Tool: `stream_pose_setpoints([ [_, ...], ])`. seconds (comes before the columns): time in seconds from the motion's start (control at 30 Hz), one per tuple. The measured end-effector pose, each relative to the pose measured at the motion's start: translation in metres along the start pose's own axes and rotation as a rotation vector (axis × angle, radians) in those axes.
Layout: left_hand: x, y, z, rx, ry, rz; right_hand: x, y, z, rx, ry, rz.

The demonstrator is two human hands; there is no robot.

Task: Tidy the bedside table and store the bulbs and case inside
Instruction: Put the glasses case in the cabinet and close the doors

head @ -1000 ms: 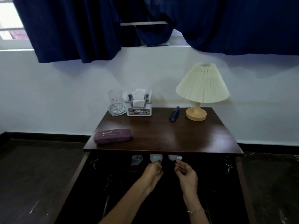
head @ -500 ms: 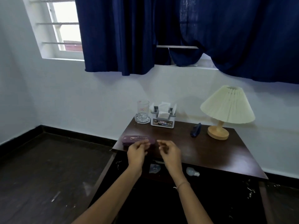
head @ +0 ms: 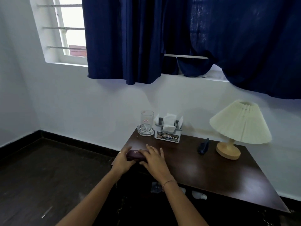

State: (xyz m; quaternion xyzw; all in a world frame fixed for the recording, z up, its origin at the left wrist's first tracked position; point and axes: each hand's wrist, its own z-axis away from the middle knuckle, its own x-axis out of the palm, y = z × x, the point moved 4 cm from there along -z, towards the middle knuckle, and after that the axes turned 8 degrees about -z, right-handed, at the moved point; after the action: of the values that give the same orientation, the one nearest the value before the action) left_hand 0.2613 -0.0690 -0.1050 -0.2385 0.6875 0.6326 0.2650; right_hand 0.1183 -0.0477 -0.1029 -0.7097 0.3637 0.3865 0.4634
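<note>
A purple case (head: 135, 154) lies at the front left corner of the dark wooden bedside table (head: 203, 170). My left hand (head: 122, 161) wraps around its left end and my right hand (head: 154, 159) lies over its right end, so most of the case is covered. Below the tabletop, inside the open dark compartment, white bulbs (head: 199, 195) lie in a row, one partly hidden behind my right wrist.
At the back of the table stand a glass mug (head: 146, 123), a napkin holder (head: 168, 130), a small dark blue object (head: 203, 146) and a cream lamp (head: 239, 128). Blue curtains hang above. Dark floor lies to the left.
Both hands rose from the bulbs in the compartment to the tabletop and closed around the purple case. The view swung left and up.
</note>
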Motion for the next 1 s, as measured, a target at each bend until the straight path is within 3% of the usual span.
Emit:
stream_pose_setpoints([
  [0.33,0.032,0.016,-0.005,0.135,-0.145,0.245,-0.029,0.055,0.024,-0.146,0.106,0.037],
  [0.7,0.051,0.023,-0.001,0.159,-0.216,0.409,-0.058,0.077,0.012,-0.022,-0.026,-0.165],
  [1.0,0.055,0.019,-0.008,0.148,-0.206,0.422,-0.058,0.094,-0.019,0.134,0.072,-0.319],
])
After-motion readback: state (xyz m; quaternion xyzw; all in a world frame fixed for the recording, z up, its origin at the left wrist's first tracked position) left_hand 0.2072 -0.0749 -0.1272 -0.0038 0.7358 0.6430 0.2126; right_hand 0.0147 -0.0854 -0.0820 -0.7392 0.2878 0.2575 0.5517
